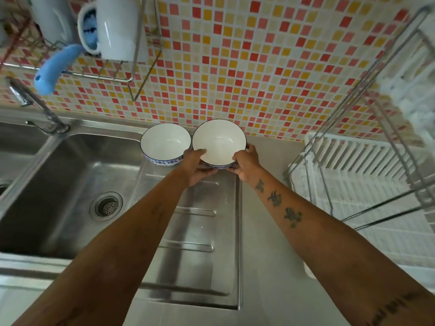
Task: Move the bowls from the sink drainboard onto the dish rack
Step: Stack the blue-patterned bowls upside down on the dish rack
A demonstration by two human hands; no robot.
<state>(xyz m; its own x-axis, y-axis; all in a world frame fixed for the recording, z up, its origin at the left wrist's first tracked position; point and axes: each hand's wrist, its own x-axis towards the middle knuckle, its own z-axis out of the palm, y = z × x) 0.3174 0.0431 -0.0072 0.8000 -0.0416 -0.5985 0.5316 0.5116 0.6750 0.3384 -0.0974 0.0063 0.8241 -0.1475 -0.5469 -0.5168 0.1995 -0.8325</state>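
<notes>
Two white bowls with blue-patterned outsides stand side by side at the far end of the steel drainboard [200, 231]. My left hand [196, 167] and my right hand [244, 162] both grip the right bowl [219, 142], thumbs over its near rim, fingers under it. The left bowl [164, 143] stands untouched beside it. The dish rack [367, 175], a metal wire frame over a white slatted tray, is at the right.
A deep steel sink [70, 184] with a drain lies to the left, its faucet [35, 107] behind it. A wall rack [94, 43] holds a white mug and a blue brush. White items sit on the rack's upper tier [409, 78]. Tiled wall behind.
</notes>
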